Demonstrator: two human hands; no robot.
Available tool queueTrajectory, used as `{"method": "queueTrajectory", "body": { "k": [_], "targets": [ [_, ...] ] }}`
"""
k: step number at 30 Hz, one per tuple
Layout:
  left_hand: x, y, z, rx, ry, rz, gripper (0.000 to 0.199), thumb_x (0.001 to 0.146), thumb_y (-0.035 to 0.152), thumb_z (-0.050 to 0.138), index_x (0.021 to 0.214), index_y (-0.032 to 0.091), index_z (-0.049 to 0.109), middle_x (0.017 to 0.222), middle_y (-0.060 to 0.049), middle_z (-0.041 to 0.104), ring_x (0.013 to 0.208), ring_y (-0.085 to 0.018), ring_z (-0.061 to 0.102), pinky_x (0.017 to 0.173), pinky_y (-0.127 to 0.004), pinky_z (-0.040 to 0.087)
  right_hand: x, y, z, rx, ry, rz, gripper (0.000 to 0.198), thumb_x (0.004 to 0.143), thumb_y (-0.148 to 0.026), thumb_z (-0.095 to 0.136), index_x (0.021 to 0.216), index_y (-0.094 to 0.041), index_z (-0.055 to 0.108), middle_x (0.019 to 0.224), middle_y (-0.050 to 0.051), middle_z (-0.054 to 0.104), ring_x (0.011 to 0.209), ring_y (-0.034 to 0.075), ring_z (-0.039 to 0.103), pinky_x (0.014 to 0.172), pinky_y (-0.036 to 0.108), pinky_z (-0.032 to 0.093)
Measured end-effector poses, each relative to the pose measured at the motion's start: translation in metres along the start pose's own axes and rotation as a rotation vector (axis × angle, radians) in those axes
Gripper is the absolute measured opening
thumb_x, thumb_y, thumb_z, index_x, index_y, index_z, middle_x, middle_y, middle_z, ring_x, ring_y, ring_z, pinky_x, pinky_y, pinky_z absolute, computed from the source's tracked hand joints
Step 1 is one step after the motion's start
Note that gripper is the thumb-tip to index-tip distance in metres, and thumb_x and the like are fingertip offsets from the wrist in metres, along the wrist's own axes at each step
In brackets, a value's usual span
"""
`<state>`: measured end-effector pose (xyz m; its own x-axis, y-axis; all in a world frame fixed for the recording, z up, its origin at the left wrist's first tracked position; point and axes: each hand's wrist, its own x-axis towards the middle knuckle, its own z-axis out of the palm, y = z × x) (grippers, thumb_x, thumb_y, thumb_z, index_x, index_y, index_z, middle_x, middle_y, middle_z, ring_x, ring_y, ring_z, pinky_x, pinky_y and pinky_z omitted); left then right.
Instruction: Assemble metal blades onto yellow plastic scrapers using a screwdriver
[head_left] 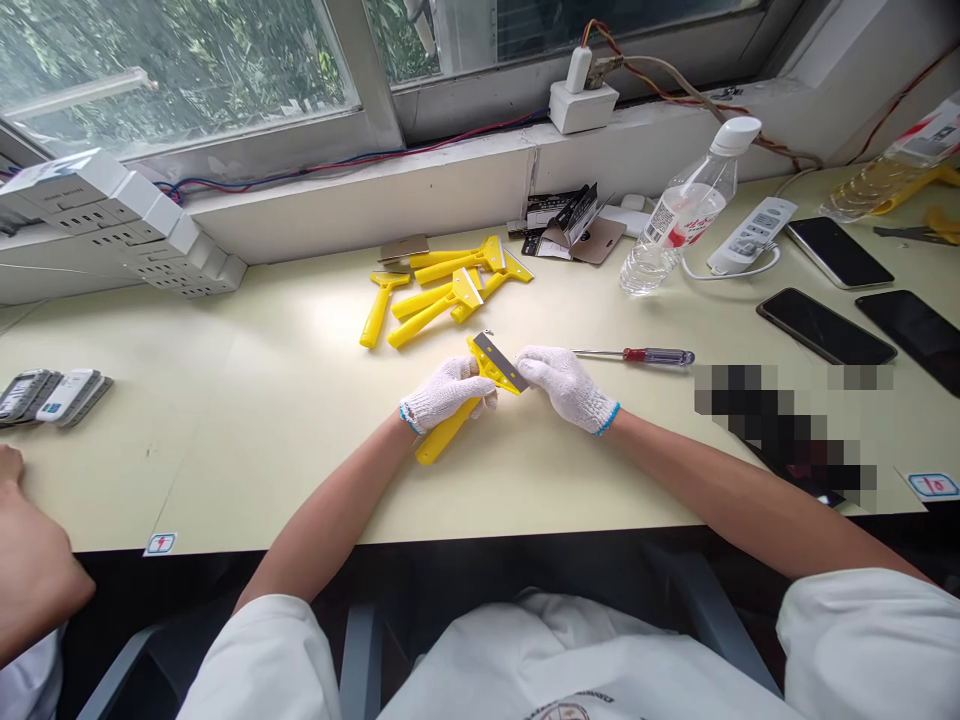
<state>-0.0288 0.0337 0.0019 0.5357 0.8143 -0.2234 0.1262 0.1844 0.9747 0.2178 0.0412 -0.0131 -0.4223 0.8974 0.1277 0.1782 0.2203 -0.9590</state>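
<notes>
Both of my hands wear white knitted gloves with blue cuffs. My left hand [448,391] is closed around a yellow scraper [442,432] near its head, with the handle slanting down toward me. Across the head lies a flat grey blade [501,362]. My right hand [568,385] pinches the blade's right end between its fingertips. Just beyond my hands lies a pile of several more yellow scrapers [439,305]. To the right of my right hand a screwdriver [649,356] with a red and clear handle rests on the table.
Opened black-and-brown packaging [570,225] lies by the sill. A water bottle [679,210] stands right of it, near a white power strip [752,235] and several phones [826,326]. White boxes [142,225] are stacked at left. Another person's arm [34,560] rests at the left edge.
</notes>
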Motion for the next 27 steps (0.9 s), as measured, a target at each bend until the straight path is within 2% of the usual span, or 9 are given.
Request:
{"method": "queueTrajectory", "body": {
  "k": [4,7,11,19,27],
  "targets": [
    [0.001,-0.003,-0.002,-0.069,0.012,-0.001,0.030,0.091,0.044,0.081,0.094,0.015,0.075,0.083,-0.007,0.078,0.057,-0.013,0.063,0.061,-0.029,0.052,0.001,-0.001,-0.002,0.019,0.068,0.000,0.046,0.103,-0.050,0.049,0.081,-0.016,0.069,0.079,0.004,0.062,0.073,0.015,0.052,0.074,0.033,0.039],
    [0.002,-0.007,-0.004,-0.094,0.005,0.020,0.036,0.094,0.050,0.080,0.095,0.014,0.077,0.083,-0.008,0.079,0.057,-0.013,0.064,0.061,-0.029,0.052,0.001,-0.002,-0.002,-0.037,0.040,-0.006,0.045,0.104,-0.051,0.049,0.082,-0.017,0.067,0.082,0.005,0.065,0.076,0.016,0.054,0.077,0.033,0.041],
    [0.003,-0.010,-0.003,-0.095,0.009,0.025,0.046,0.099,0.060,0.076,0.093,0.014,0.079,0.081,-0.009,0.079,0.057,-0.014,0.063,0.061,-0.030,0.053,0.000,-0.002,-0.002,-0.066,0.020,-0.014,0.044,0.104,-0.054,0.051,0.082,-0.017,0.063,0.080,0.004,0.060,0.076,0.016,0.053,0.076,0.032,0.041],
    [0.002,-0.008,0.001,0.065,-0.004,0.012,0.050,0.099,0.062,0.077,0.083,0.014,0.078,0.076,-0.009,0.077,0.059,-0.015,0.065,0.064,-0.030,0.054,-0.001,0.002,0.002,-0.099,-0.030,0.034,0.036,0.102,-0.043,0.060,0.081,-0.016,0.067,0.083,0.003,0.070,0.076,0.014,0.058,0.075,0.030,0.043],
    [0.002,-0.007,0.000,0.154,-0.046,0.018,0.046,0.100,0.054,0.072,0.075,0.016,0.074,0.072,-0.007,0.074,0.061,-0.015,0.064,0.070,-0.031,0.054,-0.001,0.003,0.004,-0.158,0.012,0.031,0.035,0.100,-0.041,0.061,0.077,-0.015,0.063,0.075,0.001,0.063,0.070,0.012,0.052,0.069,0.029,0.038]
  ]
}}
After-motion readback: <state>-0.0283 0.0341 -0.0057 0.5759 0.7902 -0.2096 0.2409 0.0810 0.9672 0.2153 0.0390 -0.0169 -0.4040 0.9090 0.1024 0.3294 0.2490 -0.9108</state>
